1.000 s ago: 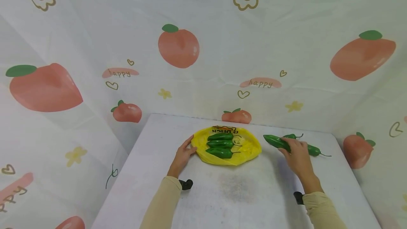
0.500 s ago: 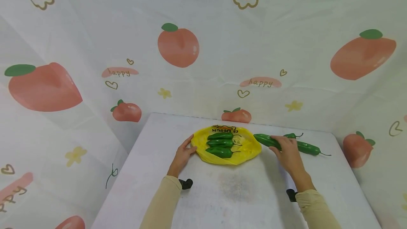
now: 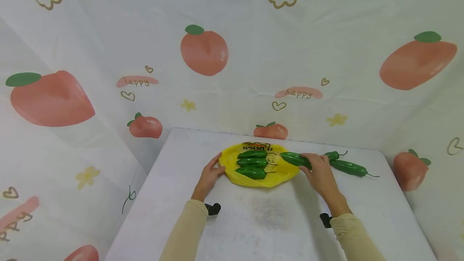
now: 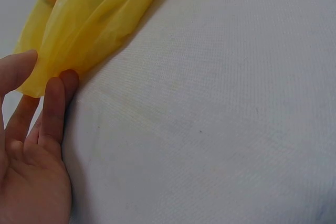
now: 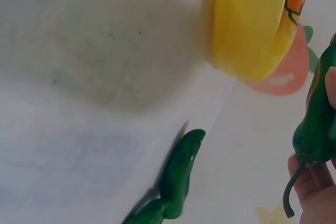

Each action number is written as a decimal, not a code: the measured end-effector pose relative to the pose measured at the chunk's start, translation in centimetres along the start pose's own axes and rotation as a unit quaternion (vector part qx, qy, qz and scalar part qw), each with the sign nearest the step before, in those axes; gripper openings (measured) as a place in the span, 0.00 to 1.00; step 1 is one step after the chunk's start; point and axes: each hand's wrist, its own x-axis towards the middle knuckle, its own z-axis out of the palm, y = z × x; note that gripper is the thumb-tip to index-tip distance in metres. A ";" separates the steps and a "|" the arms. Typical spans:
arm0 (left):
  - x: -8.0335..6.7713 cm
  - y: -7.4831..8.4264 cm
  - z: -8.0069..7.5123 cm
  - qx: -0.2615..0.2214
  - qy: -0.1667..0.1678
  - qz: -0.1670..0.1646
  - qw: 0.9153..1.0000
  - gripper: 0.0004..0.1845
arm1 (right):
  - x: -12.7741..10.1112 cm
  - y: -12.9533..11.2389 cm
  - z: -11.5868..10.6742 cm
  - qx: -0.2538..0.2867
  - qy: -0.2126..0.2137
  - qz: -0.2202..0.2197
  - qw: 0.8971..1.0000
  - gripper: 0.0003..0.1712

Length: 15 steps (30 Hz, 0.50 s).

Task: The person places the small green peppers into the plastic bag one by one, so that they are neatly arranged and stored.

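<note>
free: table (image 3: 268,220) front, btwn arms | blocked: bag (image 3: 286,172) ctr, 2 peppers (image 3: 349,167) far right

Both arms wear long sleeves of a pale beige, cream-like cloth, plain and without print, ending at the wrists. The left sleeve (image 3: 183,233) lies smooth along the forearm; the right sleeve (image 3: 353,237) bunches in soft folds near its cuff. A small black mount sits at each wrist (the wrist cameras, by the look of them): one by the left cuff (image 3: 212,208), one by the right cuff (image 3: 325,219). The left hand (image 3: 209,176) and right hand (image 3: 320,175) are bare, with no rings or gloves.
</note>
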 end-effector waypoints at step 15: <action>0.1 -0.3 -0.1 -0.002 -0.006 0.006 1.000 0.30 | 1.2 -2.8 1.8 0.004 -0.041 -0.055 0.998 0.24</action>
